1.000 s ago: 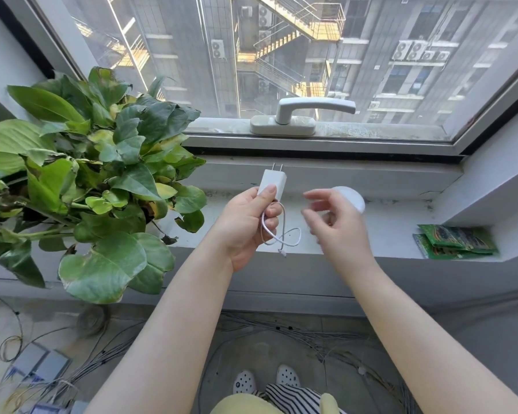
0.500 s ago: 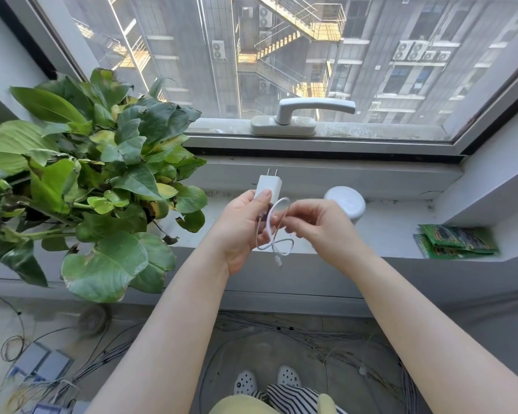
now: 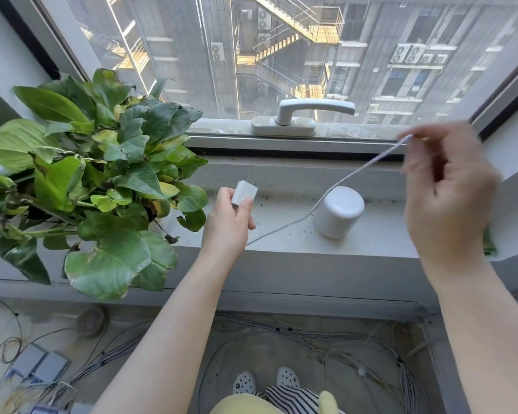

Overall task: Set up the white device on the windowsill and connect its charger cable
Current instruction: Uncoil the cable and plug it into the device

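The white device (image 3: 338,211), a short rounded cylinder, stands upright on the windowsill (image 3: 284,237). My left hand (image 3: 229,222) grips the white charger plug (image 3: 244,192), prongs pointing up, left of the device. A thin white cable (image 3: 356,172) runs from under that hand, passes in front of the device, and rises to the right. My right hand (image 3: 449,189), blurred, pinches the cable's far end up by the window frame, above and right of the device.
A large leafy plant (image 3: 93,180) fills the sill's left side, close to my left hand. A window handle (image 3: 299,115) sits behind the device. Green packets (image 3: 489,243) lie at the sill's right end. Loose wires cover the floor (image 3: 311,348) below.
The cable was coiled in a loop between both hands. My right hand has pulled its end up and far to the right, stretching the cable out straight; the left hand still holds the plug.
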Tool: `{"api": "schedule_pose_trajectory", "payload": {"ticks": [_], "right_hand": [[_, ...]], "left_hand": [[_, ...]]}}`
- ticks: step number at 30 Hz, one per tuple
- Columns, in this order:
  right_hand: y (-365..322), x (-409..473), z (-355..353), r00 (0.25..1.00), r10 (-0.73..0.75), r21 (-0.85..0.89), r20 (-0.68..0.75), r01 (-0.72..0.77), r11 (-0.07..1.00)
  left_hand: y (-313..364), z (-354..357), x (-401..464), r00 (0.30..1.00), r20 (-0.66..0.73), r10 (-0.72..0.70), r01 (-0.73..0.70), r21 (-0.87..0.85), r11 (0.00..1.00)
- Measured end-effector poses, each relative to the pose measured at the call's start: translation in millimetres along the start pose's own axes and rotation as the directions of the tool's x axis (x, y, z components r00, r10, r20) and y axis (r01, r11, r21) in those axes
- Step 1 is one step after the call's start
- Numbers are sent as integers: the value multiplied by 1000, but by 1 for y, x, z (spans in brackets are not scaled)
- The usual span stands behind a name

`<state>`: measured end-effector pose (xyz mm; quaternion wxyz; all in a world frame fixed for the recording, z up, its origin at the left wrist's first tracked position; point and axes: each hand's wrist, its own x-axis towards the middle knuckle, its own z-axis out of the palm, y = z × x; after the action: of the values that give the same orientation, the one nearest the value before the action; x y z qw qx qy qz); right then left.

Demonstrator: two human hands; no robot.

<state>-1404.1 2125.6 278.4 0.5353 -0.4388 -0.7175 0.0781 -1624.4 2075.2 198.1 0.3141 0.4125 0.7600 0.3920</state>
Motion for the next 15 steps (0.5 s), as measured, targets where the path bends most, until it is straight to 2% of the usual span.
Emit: {"api": "schedule_pose_trajectory", "payload": {"ticks": [3, 5, 7, 11, 13, 15], "right_hand": [[-1, -1, 9, 947, 113, 25, 300, -127, 992], [-1, -6, 20, 851, 242, -38, 466, -254, 966], [-1, -14, 32, 744, 332, -177, 579, -283, 943], [-5, -35, 60, 646, 403, -335, 649, -233, 913], [-7, -43, 74, 638, 425, -350, 642, -249, 903], [-7, -48, 85, 660, 440, -334, 608, -290, 897]], "left_hand": [[3, 4, 0, 997, 73, -12, 27, -208, 978], [10, 7, -1, 994, 104, -21, 55, -337, 940], [16, 8, -4, 988, 150, -37, 104, -469, 877], [23, 9, -6, 959, 276, -61, 231, -640, 733], [24, 12, -7, 951, 296, -90, 268, -645, 715], [22, 16, -6, 949, 297, -109, 279, -626, 728]]}}
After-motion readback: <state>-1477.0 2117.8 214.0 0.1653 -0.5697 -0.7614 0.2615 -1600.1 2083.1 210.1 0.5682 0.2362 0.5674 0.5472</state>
